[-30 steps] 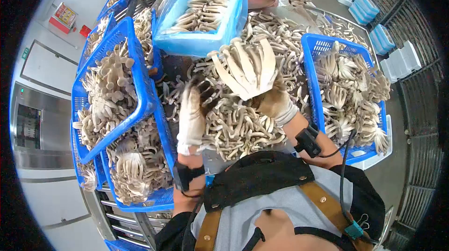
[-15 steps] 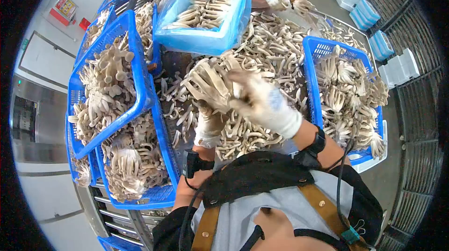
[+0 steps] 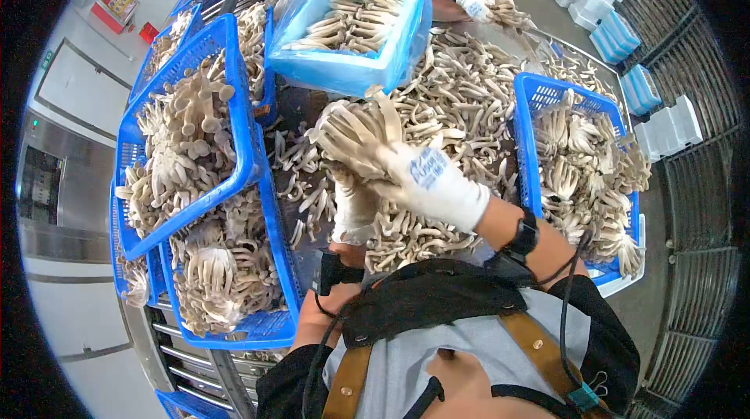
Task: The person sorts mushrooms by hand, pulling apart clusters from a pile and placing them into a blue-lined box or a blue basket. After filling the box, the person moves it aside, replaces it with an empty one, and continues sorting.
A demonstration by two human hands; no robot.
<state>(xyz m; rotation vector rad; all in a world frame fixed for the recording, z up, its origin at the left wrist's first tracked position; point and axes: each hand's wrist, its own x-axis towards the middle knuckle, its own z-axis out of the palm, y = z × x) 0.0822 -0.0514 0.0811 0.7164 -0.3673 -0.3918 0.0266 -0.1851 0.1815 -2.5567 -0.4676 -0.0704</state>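
A cluster of long-stemmed mushrooms [image 3: 351,131] is held up over the worktable, its stems fanned toward the upper left. My left hand [image 3: 353,206], in a white glove stained brown, grips it from below; the cluster hides most of those fingers. From the right, my right hand [image 3: 431,181], gloved in white with blue print, closes its fingers on the stems at the cluster's side. Loose mushrooms [image 3: 461,83] lie in a thick spread on the table around and beneath both hands.
Blue baskets of mushroom clusters stand at left [image 3: 244,130] and right [image 3: 526,146]. A plastic-lined foam box [image 3: 328,67] with neatly laid mushrooms sits at the back. Across the table, a co-worker's gloved hand [image 3: 473,5] holds mushrooms. White foam boxes [image 3: 670,128] are stacked at far right.
My right hand, blurred and raised before, has come down against the cluster's side. The cluster has tilted a little in my left hand. The co-worker's hand has shifted to the right.
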